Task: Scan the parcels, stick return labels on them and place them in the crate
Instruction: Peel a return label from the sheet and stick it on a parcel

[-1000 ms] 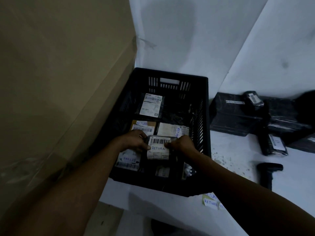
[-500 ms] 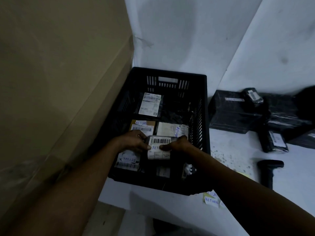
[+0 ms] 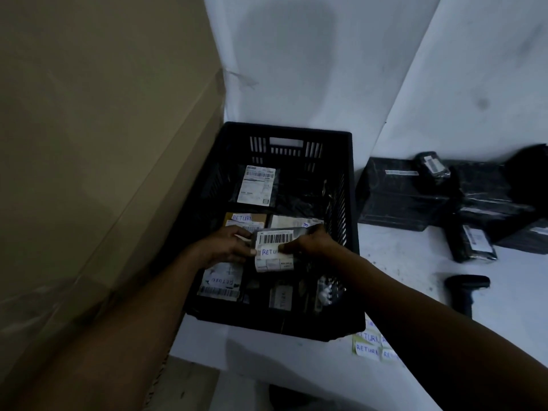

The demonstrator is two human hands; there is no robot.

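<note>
Head view: a small dark parcel, wrapped in a white barcode label with a handwritten blue "RETURN" sticker, sits inside the black slotted plastic crate, near its front right corner. Left hand grips its left edge, right hand pinches its right edge, thumb on the sticker.

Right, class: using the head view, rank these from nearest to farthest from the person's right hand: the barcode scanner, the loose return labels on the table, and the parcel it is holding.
1. The parcel, gripped by the right hand inside the crate.
2. The loose return labels, on the table by the crate's near right corner.
3. The barcode scanner, farther right on the table.
</note>
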